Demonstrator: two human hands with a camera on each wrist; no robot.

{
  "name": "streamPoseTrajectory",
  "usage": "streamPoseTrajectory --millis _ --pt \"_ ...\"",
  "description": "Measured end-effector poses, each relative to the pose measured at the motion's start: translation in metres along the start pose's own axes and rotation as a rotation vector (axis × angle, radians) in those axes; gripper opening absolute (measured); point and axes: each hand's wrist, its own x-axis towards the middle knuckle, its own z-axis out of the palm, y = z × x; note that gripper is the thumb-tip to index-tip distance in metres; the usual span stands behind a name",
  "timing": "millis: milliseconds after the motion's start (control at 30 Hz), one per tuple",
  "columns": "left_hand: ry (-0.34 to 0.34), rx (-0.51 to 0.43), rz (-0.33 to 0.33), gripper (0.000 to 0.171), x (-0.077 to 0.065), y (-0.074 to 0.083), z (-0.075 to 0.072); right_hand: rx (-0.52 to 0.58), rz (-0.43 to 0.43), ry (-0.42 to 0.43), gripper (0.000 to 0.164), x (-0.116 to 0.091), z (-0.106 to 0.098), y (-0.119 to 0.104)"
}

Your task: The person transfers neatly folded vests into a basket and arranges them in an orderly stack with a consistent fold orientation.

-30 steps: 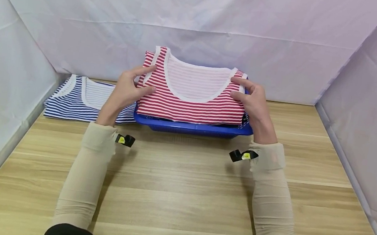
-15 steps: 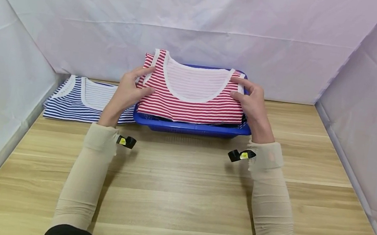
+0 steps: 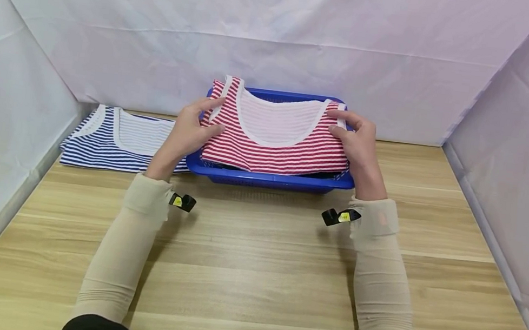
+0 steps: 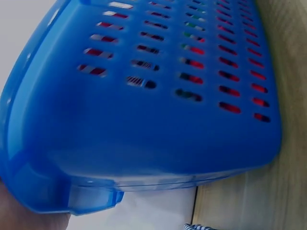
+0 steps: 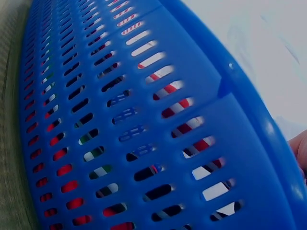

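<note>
A folded red-and-white striped tank top [image 3: 275, 158] lies in a blue plastic basket [image 3: 270, 181], its upper left shoulder poking above the rim. My left hand [image 3: 189, 128] holds the top's left side, thumb and index finger spread over the fabric. On the opposite side my right hand [image 3: 361, 143] holds it likewise; the other fingers of both hands are hidden. The left wrist view shows the basket wall [image 4: 124, 129] from outside, with part of the hand at lower left. Through the slots [image 5: 165, 112] in the right wrist view, red, white and dark cloth appears.
A folded blue-and-white striped tank top [image 3: 87, 147] rests on the wooden table [image 3: 252, 272] left of the basket, its right end behind my left hand. White cloth walls [image 3: 281, 14] enclose the table at the back and both sides.
The red-striped tank top has come down lower into the basket and shifted slightly right, baring more of the back rim. My left hand has moved right with it; my right hand has barely moved.
</note>
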Motion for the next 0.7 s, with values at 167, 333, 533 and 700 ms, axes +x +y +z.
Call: streamPoseTrajectory --millis 167,333,533,700 --pt "0.024 0.032 0.012 0.056 0.0009 -0.0004 0.0041 -0.002 0.011 0.014 0.027 -0.0002 -0.0004 0.0008" --pt "0.003 0.047 0.010 0.054 -0.0003 0.0015 0.0049 -0.016 -0.010 0.023 0.025 0.0003 -0.0009 0.0010" --pt "-0.047 0.054 -0.019 0.054 -0.0005 0.0025 0.0061 -0.074 -0.070 -0.002 0.023 0.0000 -0.0017 0.0030" --pt "-0.047 0.078 -0.026 0.054 -0.0006 0.0006 0.0085 -0.107 -0.085 -0.021 0.023 -0.0008 -0.0035 0.0055"
